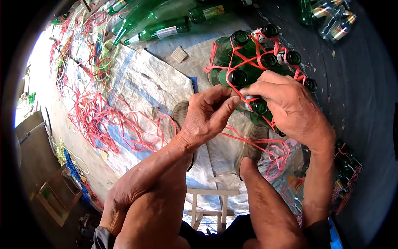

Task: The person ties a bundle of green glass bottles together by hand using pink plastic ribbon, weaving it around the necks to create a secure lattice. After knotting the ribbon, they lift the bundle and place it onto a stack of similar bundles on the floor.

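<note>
Several green bottles [224, 46] stand upright in a bundle, with red plastic string [245, 61] crossing between their necks. My left hand [210, 108] is at the bundle's near left edge, thumb and fingers pinched on the red string. Beside it, my right hand [286, 103] reaches over the near bottles, its fingers bent and close together near the same string. Its fingertips are partly hidden, so what they grip is unclear. Loose red string [278, 153] trails below the hands, between my feet and to the right.
Tangled pink string [97, 120] lies on the white and blue sheet [141, 74] at left. Green bottles [166, 31] lie at the top. More bottles [338, 25] are at upper right and lower right. A wooden stool [213, 192] is between my legs.
</note>
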{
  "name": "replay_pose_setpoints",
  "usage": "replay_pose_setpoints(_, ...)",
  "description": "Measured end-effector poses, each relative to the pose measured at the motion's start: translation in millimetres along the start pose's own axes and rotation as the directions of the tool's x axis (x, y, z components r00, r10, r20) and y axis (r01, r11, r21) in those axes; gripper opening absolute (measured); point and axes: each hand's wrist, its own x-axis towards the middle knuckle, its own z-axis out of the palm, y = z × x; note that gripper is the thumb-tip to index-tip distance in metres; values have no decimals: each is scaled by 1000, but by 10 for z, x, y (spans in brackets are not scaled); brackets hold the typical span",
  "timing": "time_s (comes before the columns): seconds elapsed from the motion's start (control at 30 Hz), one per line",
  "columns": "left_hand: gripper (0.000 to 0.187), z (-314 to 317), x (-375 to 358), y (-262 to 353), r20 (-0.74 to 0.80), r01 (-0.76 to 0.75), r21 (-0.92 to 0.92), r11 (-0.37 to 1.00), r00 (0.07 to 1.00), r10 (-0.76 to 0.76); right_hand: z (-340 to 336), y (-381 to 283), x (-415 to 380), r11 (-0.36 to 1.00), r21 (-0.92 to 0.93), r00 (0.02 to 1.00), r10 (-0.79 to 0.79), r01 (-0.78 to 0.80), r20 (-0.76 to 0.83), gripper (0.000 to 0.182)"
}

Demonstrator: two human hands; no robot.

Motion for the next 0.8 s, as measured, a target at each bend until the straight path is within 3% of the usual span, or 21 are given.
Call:
replay_pose_setpoints(0.3, 26, 50, 88, -107, -36, 100, -2, 995, 994, -100, -42, 32, 134, 997, 51, 994, 47, -52, 104, 39)
replay_pose_setpoints(0.5, 31, 78, 82, -73, -63, 107, 28, 994, 993, -105, -23, 121, 191, 1000, 7, 990, -4, 3, 142, 39)
replay_pose_setpoints(0.8, 36, 51, 127, -138, -46, 155, -27, 987, 987, -157, -46, 163, 199, 995, 98, 984, -53, 36, 171, 31)
